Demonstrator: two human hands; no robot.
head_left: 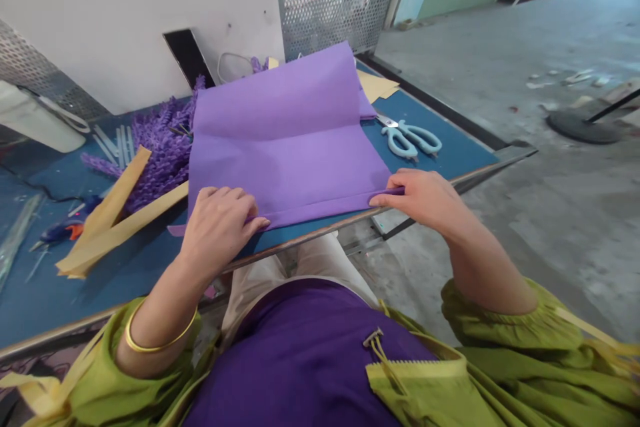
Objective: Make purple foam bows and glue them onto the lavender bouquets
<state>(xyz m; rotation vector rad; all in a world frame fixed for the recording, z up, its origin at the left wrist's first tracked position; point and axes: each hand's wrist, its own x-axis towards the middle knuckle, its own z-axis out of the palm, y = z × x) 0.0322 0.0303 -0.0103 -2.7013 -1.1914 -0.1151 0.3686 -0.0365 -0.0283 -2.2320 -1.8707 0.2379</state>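
A large sheet of purple wrapping paper (pixel 285 160) lies on the blue table, its far part raised and bent along a crease. Along its near edge runs a narrow folded strip. My left hand (pixel 220 223) is closed on the left end of this fold, thumb and fingers pinching it. At the right end, my right hand (pixel 417 197) grips the same folded edge between thumb and fingers, close to the table's front corner. Light-blue scissors (pixel 407 137) rest just beyond my right hand, beside the paper.
Purple artificial flowers (pixel 160 140), tan paper strips (pixel 110 213), a glue gun (pixel 63 230) and glue sticks (pixel 117 145) lie on the left. A phone (pixel 189 57) leans against the white panel (pixel 150 0). A white bottle (pixel 37 120) stands far left. The table's metal edge (pixel 480 170) is at right.
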